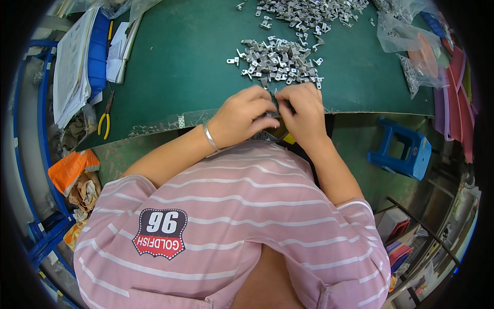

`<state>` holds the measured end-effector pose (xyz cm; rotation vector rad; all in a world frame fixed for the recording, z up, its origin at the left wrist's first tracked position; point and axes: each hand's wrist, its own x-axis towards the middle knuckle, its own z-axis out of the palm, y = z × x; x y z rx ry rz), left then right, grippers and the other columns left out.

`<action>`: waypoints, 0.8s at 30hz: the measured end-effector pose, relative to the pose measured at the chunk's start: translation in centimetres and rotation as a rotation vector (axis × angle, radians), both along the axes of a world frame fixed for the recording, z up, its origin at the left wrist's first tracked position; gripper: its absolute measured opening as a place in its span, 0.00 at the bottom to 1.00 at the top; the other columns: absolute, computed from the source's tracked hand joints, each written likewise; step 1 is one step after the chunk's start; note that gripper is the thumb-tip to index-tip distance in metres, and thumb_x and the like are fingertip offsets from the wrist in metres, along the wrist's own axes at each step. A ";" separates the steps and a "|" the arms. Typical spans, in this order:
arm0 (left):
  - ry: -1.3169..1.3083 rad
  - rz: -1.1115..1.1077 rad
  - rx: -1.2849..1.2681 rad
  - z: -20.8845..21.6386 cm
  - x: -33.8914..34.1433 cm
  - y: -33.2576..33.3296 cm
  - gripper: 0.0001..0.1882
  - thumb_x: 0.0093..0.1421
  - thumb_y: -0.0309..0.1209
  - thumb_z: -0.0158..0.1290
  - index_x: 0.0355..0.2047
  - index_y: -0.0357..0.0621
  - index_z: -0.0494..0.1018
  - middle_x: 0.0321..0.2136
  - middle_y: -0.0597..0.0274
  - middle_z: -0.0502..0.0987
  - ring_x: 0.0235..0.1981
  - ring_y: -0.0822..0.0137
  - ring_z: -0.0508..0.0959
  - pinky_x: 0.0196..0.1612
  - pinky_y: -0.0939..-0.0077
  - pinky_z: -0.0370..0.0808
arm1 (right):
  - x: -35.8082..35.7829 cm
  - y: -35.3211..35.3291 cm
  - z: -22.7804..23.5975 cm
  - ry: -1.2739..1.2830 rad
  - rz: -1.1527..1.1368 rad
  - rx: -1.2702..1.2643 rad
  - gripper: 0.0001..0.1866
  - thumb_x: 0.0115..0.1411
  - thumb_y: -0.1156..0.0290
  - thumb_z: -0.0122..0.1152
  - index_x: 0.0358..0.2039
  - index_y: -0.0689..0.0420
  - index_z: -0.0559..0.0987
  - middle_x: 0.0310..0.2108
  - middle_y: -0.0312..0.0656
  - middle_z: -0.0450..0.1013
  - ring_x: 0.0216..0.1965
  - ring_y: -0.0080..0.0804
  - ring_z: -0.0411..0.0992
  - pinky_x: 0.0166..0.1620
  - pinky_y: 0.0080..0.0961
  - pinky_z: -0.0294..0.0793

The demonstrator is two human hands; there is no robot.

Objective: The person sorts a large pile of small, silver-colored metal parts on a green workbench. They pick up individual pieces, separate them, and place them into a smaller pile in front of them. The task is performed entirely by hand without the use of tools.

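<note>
Both hands met at the near edge of the green table mat [195, 62]. The left hand [242, 117] was curled shut, fingers pinched on a small grey metal piece [276, 114] that barely showed between the 2 hands. The right hand [304, 112] was curled too, fingertips pressed to the same piece from the other side. What kind of part it was, can't tell; too small and mostly hidden.

Just past the knuckles lay the near pile of little grey metal clips [280, 61]. A 2nd, bigger pile of the same clips [309, 13] sat farther up, well apart from the hands.

To do this bit well, I'd say: keep the piece low over the mat edge, so a slip drops it on the mat and not on the lap. Hold w/ fingertips only, and keep wrists close.

Yellow-handled pliers [105, 121] lay far to the left, untouched. A silver bangle [209, 137] sat on the left wrist.
</note>
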<state>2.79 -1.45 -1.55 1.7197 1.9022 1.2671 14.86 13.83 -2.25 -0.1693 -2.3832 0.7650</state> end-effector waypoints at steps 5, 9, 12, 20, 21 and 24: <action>0.142 0.254 0.028 0.3 -0.9 0.9 0.18 0.53 0.21 0.61 0.45 0.37 0.75 0.42 0.51 0.72 0.36 0.55 0.75 0.39 0.68 0.75 | 2.9 0.1 1.0 -0.077 0.211 -0.076 0.12 0.47 0.82 0.64 0.34 0.58 0.81 0.36 0.40 0.75 0.40 0.43 0.70 0.45 0.37 0.69; 0.189 0.199 0.041 0.1 -1.0 1.5 0.16 0.50 0.19 0.62 0.41 0.37 0.74 0.39 0.53 0.72 0.36 0.55 0.75 0.40 0.67 0.75 | 3.8 0.5 1.2 -0.050 0.241 -0.116 0.11 0.48 0.84 0.62 0.34 0.60 0.80 0.36 0.43 0.75 0.39 0.44 0.71 0.42 0.36 0.72; 0.153 0.164 0.067 -0.1 -0.8 1.7 0.13 0.50 0.18 0.61 0.37 0.38 0.74 0.36 0.54 0.72 0.34 0.56 0.75 0.38 0.67 0.75 | 3.0 1.3 0.4 0.033 -0.079 -0.029 0.09 0.51 0.82 0.64 0.34 0.61 0.79 0.35 0.45 0.74 0.36 0.45 0.72 0.39 0.34 0.72; 0.096 -0.023 0.083 0.3 0.9 0.5 0.11 0.49 0.18 0.61 0.32 0.41 0.76 0.33 0.56 0.73 0.33 0.57 0.75 0.34 0.67 0.73 | 2.2 1.9 -0.2 -0.012 -0.034 0.062 0.12 0.48 0.82 0.65 0.35 0.59 0.80 0.33 0.44 0.73 0.36 0.45 0.72 0.39 0.36 0.73; 0.120 -0.062 0.099 0.2 0.9 0.3 0.11 0.49 0.19 0.62 0.33 0.42 0.76 0.32 0.57 0.73 0.33 0.57 0.75 0.35 0.67 0.73 | 2.6 1.7 -0.2 -0.018 0.004 0.048 0.12 0.47 0.83 0.65 0.34 0.59 0.80 0.34 0.44 0.73 0.36 0.45 0.72 0.39 0.36 0.73; 0.090 -0.179 0.057 0.1 1.0 0.0 0.11 0.49 0.21 0.63 0.34 0.41 0.77 0.32 0.57 0.74 0.34 0.56 0.75 0.39 0.65 0.73 | 3.2 1.1 0.9 -0.071 0.286 -0.105 0.12 0.45 0.85 0.64 0.33 0.60 0.80 0.35 0.45 0.73 0.36 0.44 0.72 0.40 0.35 0.73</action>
